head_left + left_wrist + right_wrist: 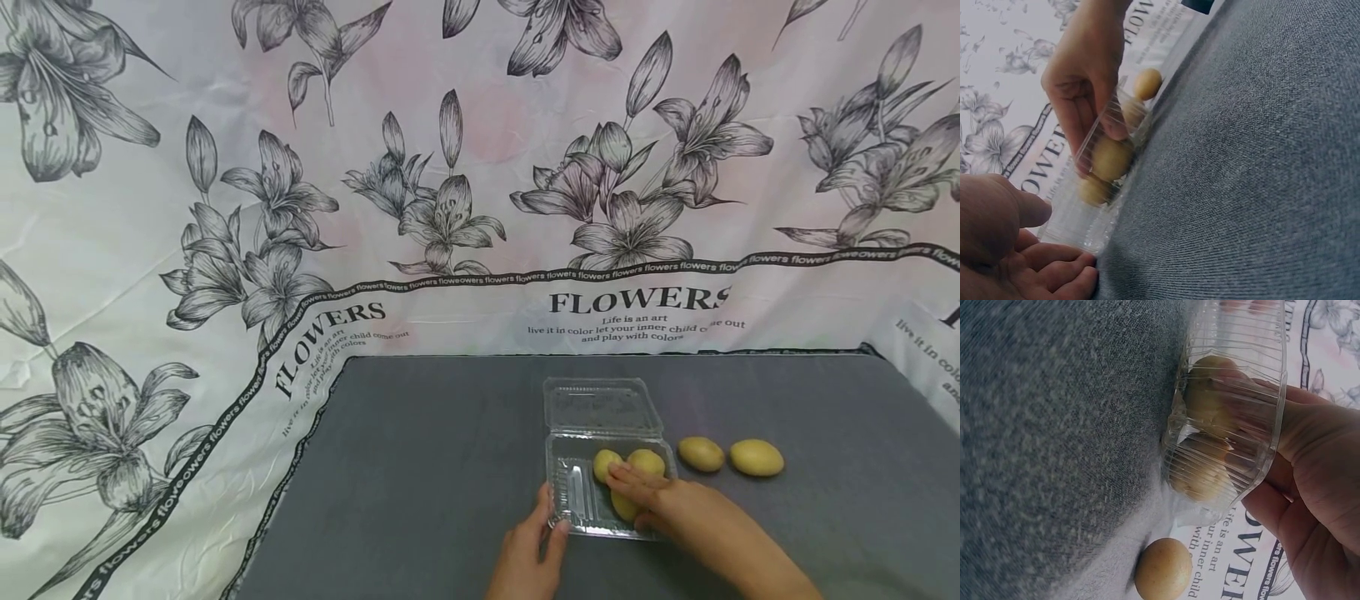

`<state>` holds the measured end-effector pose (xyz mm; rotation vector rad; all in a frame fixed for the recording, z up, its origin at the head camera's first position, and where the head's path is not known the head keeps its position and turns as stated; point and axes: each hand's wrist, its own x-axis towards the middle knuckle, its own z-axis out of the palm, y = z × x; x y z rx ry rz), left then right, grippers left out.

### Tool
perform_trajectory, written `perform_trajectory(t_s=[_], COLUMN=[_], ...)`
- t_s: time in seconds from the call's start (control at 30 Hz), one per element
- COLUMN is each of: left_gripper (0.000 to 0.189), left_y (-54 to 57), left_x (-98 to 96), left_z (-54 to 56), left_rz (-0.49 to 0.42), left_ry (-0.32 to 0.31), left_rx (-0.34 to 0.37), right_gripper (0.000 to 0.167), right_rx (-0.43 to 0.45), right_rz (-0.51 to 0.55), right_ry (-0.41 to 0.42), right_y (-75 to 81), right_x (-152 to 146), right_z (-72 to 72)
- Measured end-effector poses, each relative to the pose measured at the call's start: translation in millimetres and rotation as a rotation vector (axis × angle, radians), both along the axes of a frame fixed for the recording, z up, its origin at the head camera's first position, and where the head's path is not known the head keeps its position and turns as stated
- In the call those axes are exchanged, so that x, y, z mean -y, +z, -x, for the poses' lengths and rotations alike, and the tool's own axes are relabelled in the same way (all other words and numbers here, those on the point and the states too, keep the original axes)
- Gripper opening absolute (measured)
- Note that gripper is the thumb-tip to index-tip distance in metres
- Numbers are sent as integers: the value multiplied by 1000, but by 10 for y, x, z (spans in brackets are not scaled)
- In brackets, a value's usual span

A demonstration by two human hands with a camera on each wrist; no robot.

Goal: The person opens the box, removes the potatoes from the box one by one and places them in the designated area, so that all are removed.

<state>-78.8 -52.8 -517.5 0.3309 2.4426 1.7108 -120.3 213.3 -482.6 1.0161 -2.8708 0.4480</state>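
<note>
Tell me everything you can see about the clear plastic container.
The container looks like thin clear plastic, with ribbed walls and a shallow lid folded back open on its far side. It rests on the grey surface, holding three yellow potato-like pieces toward its right. The left hand grips its near left corner; the right hand is partly inside.

Two hands, one left hand [527,550] and one right hand [662,498], are working at one clear box [576,493] with one lid [600,406]. Five potatoes [647,461] are showing: three are lying in the box beneath and beside the right hand's fingers, two are resting beyond that hand, outside.
</note>
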Motion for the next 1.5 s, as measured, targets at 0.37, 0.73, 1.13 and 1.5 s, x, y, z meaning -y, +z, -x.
perform_trajectory(t_s=[0.37,0.73,1.13,1.5], left_gripper=[60,63,58,63], left_y=[-46,-22,-18,1], left_x=[-5,-2,-5,-14], left_z=[-30,6,-39,-11], left_rz=[3,-1,9,-4], left_ry=[9,7,19,20], left_rx=[-125,-56,-123,-13], right_gripper=[67,67,68,68], right_rx=[-47,-51,-10,-46], right_rz=[19,5,-63,-47], right_ry=[43,34,-17,9], right_y=[-80,-57,-20,-18], right_x=[-50,-40,-30,-33], right_z=[-6,-18,-66,-72])
